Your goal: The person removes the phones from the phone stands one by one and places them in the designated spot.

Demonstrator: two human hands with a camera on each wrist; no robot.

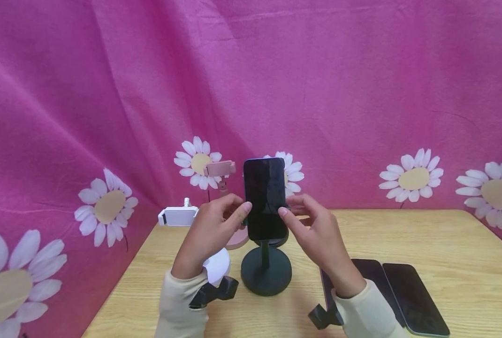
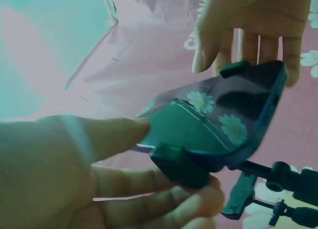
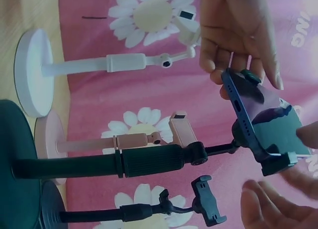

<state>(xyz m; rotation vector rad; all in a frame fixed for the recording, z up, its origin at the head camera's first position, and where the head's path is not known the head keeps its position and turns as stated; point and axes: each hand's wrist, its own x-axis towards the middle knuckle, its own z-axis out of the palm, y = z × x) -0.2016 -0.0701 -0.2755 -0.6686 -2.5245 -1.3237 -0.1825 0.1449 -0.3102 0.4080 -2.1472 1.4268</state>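
A dark smartphone [image 1: 266, 192] stands upright in the clamp [image 2: 181, 164] of a dark green phone stand [image 1: 266, 279], its black screen towards me. Each side edge of the phone sits in a clamp end. My left hand [image 1: 213, 230] holds the phone at its left edge, thumb at the screen's border and bent fingers round behind the clamp. On the other side my right hand [image 1: 318, 232] has its thumb close by the right edge. Its loosely spread fingers [image 3: 263, 204] stand a little apart from the clamp.
Two more smartphones [image 1: 415, 298] lie side by side on the wooden table [image 1: 382, 234], partly behind the right forearm. A white stand [image 3: 74, 67], a pink stand [image 3: 102, 142] and a black stand [image 3: 102, 214] are behind and left of the green one.
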